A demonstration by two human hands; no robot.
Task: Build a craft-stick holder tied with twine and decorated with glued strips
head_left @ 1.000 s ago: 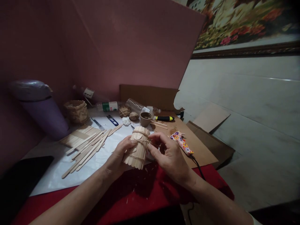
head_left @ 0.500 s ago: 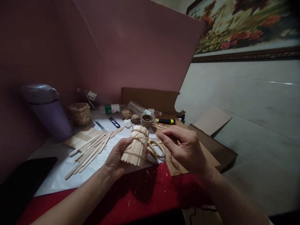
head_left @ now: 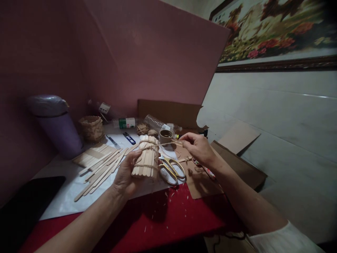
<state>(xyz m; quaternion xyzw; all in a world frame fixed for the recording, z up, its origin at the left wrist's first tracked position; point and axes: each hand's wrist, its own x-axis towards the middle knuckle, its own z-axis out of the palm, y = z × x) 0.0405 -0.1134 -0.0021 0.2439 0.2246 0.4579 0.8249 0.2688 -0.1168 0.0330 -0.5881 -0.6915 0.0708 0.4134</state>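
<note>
My left hand (head_left: 127, 172) is wrapped round a cylinder of upright popsicle sticks (head_left: 145, 161), tilted slightly, with bands of twine tied about it. From its upper part a length of twine (head_left: 170, 143) runs taut to the right. My right hand (head_left: 198, 147) pinches the far end of that twine between thumb and fingers. Gold-handled scissors (head_left: 172, 170) lie just right of the cylinder, their blades partly hidden behind it. What the cylinder is built around cannot be seen.
Loose popsicle sticks (head_left: 101, 175) fan out at left. Behind stand a woven basket (head_left: 91, 128), a purple tumbler (head_left: 59, 130), a cup (head_left: 166, 135) and balls of twine (head_left: 142, 129). A blue cutter (head_left: 129, 138) lies mid-table; cardboard (head_left: 200, 186) lies at right.
My right hand has moved up and slightly away, drawing out a longer stretch of twine. My left hand has shifted the stick cylinder a little left and up, uncovering more of the scissors.
</note>
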